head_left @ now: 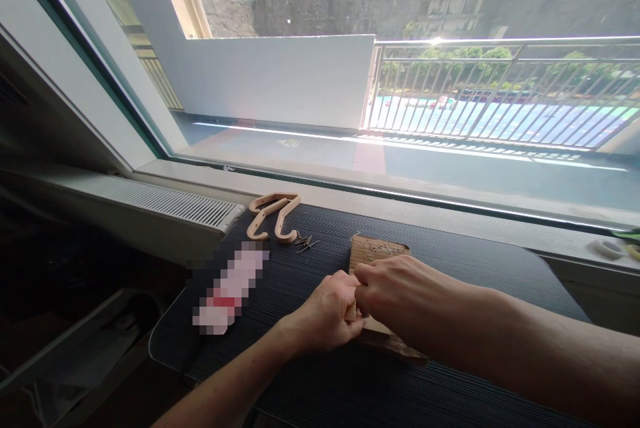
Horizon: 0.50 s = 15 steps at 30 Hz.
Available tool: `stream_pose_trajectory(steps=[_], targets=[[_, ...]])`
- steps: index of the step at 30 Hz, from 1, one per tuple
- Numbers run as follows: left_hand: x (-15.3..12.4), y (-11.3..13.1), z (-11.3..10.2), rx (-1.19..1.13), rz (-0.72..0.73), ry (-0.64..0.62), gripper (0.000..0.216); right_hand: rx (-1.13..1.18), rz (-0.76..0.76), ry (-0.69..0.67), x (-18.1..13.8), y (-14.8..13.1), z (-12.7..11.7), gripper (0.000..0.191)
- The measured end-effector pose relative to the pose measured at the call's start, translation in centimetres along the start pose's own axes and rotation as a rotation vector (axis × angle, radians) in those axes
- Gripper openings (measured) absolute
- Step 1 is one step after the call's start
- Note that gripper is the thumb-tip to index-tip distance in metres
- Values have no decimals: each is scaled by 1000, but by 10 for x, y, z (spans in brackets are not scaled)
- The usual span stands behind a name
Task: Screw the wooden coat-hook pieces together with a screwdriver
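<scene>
The left hand (333, 308) is closed around a small wood block (351, 312), and the right hand (393, 285) meets it from the other side, so the block sits between the two, over the left part of the board (361, 248). The left hand is the nearer, its fingers wrapped about the block; the right is clenched, knuckles up, its curled fingers against the left hand's fingertips. Whether the right also grips the block or pinches something small cannot be told, since its own fingers cover the spot. Only a narrow strip of the block shows, so its long axis cannot be read. The board's can: it runs away from the person toward the window, its far end showing beyond the right hand and its ragged near edge coming out below the right wrist. Small bits (381, 251) lie on that far end, too small to make out. Off to the left and farther away on the tabletop (465, 268), a loose heap of screws (306, 242) lies just beside the near ends of two wooden hooks (287, 216); the left hand is the nearer to both. A blurred pink item (227, 298) lies closer in, left of the left hand and well apart from it.
</scene>
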<state>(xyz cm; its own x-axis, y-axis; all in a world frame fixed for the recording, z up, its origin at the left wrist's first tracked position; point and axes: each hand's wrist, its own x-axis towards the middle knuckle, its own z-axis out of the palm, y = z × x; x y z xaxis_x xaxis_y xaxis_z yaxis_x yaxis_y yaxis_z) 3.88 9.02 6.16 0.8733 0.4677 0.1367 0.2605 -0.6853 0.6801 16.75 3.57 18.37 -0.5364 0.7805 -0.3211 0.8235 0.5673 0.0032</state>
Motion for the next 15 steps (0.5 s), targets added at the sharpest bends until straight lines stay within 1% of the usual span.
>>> stream_pose_trajectory(steps=[3, 6, 10, 11, 15], targets=[[-1, 1, -1, -8, -14, 8, 5, 0, 9, -32, 2, 2, 1, 9], [0, 2, -1, -10, -19, 4, 4, 16, 9, -19, 1, 2, -6, 9], [0, 2, -1, -16, -22, -2, 3, 44, 1, -64, -2, 1, -13, 15], [0, 3, -1, -17, -24, -1, 3, 43, -3, -73, -1, 1, -12, 14], [1, 4, -3, -30, -32, 9, 5, 27, 6, -13, 3, 3, -2, 9]])
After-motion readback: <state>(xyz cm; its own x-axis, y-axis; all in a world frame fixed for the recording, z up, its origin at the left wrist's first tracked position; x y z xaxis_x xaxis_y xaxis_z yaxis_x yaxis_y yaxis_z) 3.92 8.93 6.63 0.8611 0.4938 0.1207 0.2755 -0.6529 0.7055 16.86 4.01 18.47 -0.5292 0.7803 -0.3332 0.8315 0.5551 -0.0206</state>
